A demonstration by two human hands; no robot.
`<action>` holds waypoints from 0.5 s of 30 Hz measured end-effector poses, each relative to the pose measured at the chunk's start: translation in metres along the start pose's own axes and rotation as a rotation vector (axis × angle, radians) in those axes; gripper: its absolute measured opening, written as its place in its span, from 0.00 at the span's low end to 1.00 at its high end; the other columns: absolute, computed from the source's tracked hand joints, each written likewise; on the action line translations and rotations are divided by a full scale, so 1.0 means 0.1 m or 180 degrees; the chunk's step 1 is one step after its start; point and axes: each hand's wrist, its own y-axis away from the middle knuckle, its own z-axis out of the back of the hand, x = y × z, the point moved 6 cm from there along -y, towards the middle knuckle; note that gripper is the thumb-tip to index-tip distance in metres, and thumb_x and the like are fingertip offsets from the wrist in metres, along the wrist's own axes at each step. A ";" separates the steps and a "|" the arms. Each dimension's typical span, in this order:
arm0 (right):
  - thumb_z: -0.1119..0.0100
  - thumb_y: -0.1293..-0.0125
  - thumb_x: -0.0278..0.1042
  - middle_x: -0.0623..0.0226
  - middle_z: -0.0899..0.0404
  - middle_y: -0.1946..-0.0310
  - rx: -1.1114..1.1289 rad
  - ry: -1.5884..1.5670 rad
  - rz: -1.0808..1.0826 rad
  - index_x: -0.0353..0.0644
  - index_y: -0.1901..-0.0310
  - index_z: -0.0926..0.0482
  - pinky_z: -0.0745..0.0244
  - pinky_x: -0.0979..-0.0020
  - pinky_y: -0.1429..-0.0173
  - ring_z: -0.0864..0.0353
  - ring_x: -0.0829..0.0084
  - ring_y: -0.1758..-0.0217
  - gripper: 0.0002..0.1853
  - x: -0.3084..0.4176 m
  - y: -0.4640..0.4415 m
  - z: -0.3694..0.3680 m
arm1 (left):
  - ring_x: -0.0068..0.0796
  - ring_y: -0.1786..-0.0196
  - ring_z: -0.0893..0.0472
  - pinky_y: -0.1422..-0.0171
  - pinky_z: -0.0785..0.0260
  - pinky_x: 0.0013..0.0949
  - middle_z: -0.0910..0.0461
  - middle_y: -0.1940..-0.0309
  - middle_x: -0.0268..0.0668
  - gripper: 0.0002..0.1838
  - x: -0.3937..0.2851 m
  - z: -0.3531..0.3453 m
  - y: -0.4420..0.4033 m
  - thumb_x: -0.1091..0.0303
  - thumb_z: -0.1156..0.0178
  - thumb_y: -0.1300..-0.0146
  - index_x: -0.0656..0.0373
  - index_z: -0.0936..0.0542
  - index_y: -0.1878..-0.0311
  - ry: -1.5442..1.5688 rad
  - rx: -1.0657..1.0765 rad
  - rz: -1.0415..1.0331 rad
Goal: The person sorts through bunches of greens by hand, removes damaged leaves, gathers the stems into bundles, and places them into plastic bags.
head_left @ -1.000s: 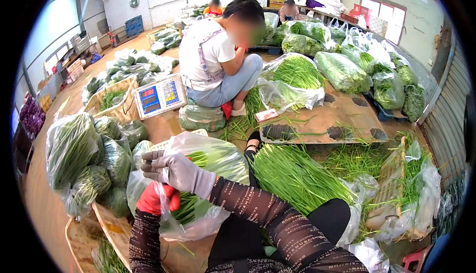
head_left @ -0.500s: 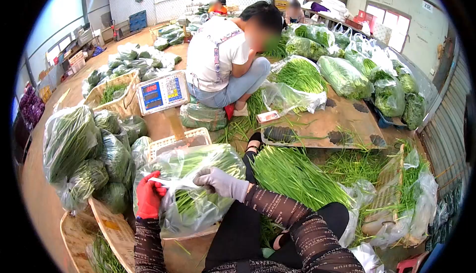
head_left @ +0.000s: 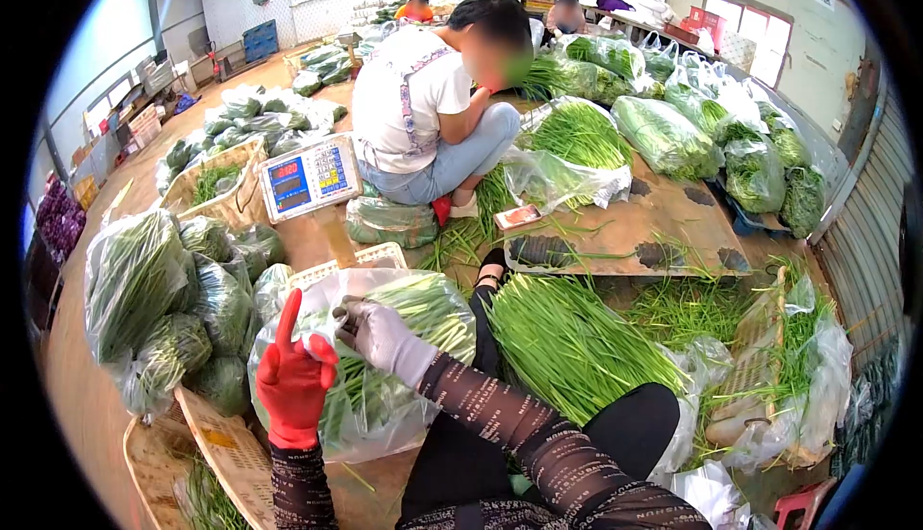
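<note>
A clear plastic bag (head_left: 370, 434) of long green stalks (head_left: 423, 304) rests on the scale's basket in front of me. My left hand (head_left: 296, 376), in a red glove, is raised before the bag's left side. Its index finger points up, the other fingers are loosely bent, and I see nothing held. My right hand (head_left: 380, 333), in a grey glove with dark fingertips, is over the bag's upper part. Its fingers are pinched together; what lies between them is too small to make out. Behind the bag stands the scale display (head_left: 310, 179) with lit red digits.
Filled bags (head_left: 139, 285) and a tilted yellow crate (head_left: 216, 434) are on my left. A heap of loose green stalks (head_left: 577, 342) lies by my right knee. Ahead, a co-worker in a white shirt (head_left: 409, 97) squats beside a low board (head_left: 635, 232) and an opened bag (head_left: 577, 140).
My left hand has let go of the white bag strip, turned upright and come nearer. My right hand has moved left. The digits on the scale display differ.
</note>
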 end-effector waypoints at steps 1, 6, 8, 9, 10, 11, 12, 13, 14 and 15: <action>0.56 0.36 0.28 0.67 0.27 0.72 -0.0026 -0.0302 0.0136 0.45 0.57 0.30 0.28 0.77 0.70 0.28 0.74 0.75 0.07 -0.03 -0.06 0.02 | 0.30 0.70 0.28 0.73 0.34 0.22 0.25 0.60 0.44 0.39 0.01 -0.07 -0.02 0.48 0.51 0.39 0.52 0.53 0.30 0.0180 0.0141 -0.0038; 0.56 0.35 0.28 0.72 0.30 0.80 -0.0253 -0.0124 0.0452 0.48 0.58 0.27 0.40 0.81 0.86 0.34 0.80 0.83 0.08 -0.11 -0.08 0.16 | 0.37 0.57 0.29 0.65 0.31 0.33 0.26 0.54 0.47 0.39 -0.06 0.22 -0.10 0.44 0.52 0.39 0.51 0.53 0.31 0.1403 -0.0453 -0.0017; 0.56 0.35 0.29 0.74 0.32 0.82 -0.0701 0.0021 0.0484 0.47 0.58 0.26 0.43 0.80 0.88 0.37 0.81 0.86 0.08 -0.06 0.14 0.09 | 0.39 0.59 0.27 0.64 0.32 0.36 0.26 0.54 0.48 0.36 -0.04 0.70 -0.12 0.45 0.52 0.38 0.51 0.49 0.32 0.1763 -0.0553 0.0066; 0.55 0.35 0.29 0.75 0.33 0.83 -0.0879 0.0326 0.0449 0.47 0.58 0.26 0.45 0.81 0.89 0.38 0.82 0.87 0.08 -0.05 0.19 0.16 | 0.41 0.61 0.26 0.65 0.31 0.36 0.26 0.55 0.49 0.34 0.01 1.06 -0.12 0.45 0.53 0.38 0.52 0.45 0.34 0.1778 -0.0907 0.0107; 0.54 0.36 0.29 0.76 0.35 0.84 -0.1054 0.0632 0.0407 0.47 0.58 0.26 0.47 0.82 0.90 0.40 0.83 0.88 0.08 -0.04 0.24 0.23 | 0.43 0.62 0.24 0.67 0.31 0.36 0.25 0.56 0.51 0.32 0.03 1.20 -0.09 0.44 0.53 0.38 0.52 0.41 0.35 0.1787 -0.1264 0.0146; 0.54 0.36 0.28 0.76 0.33 0.84 -0.1079 0.0682 0.0454 0.43 0.58 0.26 0.46 0.82 0.90 0.38 0.83 0.88 0.08 0.00 0.29 0.27 | 0.43 0.62 0.24 0.67 0.31 0.36 0.25 0.56 0.51 0.32 0.05 1.26 -0.08 0.44 0.53 0.38 0.52 0.41 0.35 0.1787 -0.1261 0.0148; 0.53 0.37 0.28 0.75 0.31 0.83 -0.1105 0.0746 0.0511 0.39 0.58 0.26 0.45 0.83 0.90 0.36 0.84 0.87 0.09 0.05 0.33 0.32 | 0.39 0.69 0.25 0.71 0.32 0.32 0.24 0.58 0.49 0.31 0.07 1.28 -0.07 0.44 0.54 0.38 0.52 0.40 0.36 0.1522 -0.1545 0.0141; 0.53 0.37 0.28 0.74 0.29 0.83 -0.0695 0.0747 0.0379 0.38 0.58 0.26 0.44 0.83 0.90 0.35 0.84 0.86 0.08 0.08 0.28 0.38 | 0.34 0.75 0.25 0.75 0.34 0.28 0.23 0.61 0.48 0.30 0.11 1.29 -0.05 0.44 0.54 0.37 0.52 0.38 0.37 0.1266 -0.1838 0.0134; 0.53 0.37 0.28 0.73 0.28 0.83 -0.0299 0.0721 0.0236 0.38 0.58 0.26 0.43 0.83 0.89 0.33 0.85 0.86 0.08 0.07 0.22 0.44 | 0.34 0.75 0.25 0.75 0.34 0.28 0.23 0.61 0.48 0.30 0.13 1.24 -0.03 0.44 0.54 0.37 0.52 0.38 0.37 0.1278 -0.1852 0.0153; 0.53 0.37 0.28 0.73 0.28 0.83 -0.0319 0.0700 0.0232 0.38 0.58 0.26 0.43 0.83 0.89 0.33 0.85 0.86 0.08 0.05 0.22 0.44 | 0.28 0.81 0.29 0.79 0.38 0.24 0.22 0.64 0.46 0.30 0.05 1.09 -0.06 0.44 0.55 0.37 0.51 0.39 0.37 0.0464 -0.1608 0.0118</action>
